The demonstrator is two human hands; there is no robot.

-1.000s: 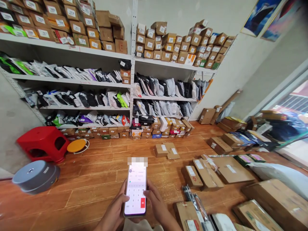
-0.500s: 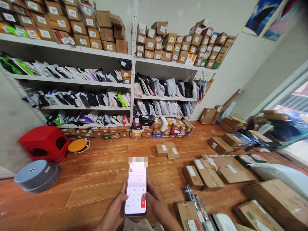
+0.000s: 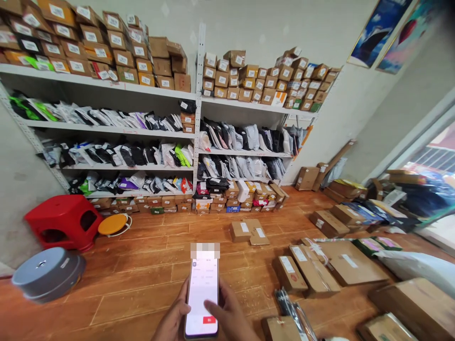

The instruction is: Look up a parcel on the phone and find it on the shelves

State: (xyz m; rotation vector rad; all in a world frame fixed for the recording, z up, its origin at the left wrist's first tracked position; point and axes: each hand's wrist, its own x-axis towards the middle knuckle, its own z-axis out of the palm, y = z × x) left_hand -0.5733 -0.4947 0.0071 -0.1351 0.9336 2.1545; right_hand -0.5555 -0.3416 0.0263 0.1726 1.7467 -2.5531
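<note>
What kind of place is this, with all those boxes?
Probably a small parcel depot or online shop's stockroom: shelves stacked with labelled cartons and bagged parcels, and more boxes on the wooden floor.
</note>
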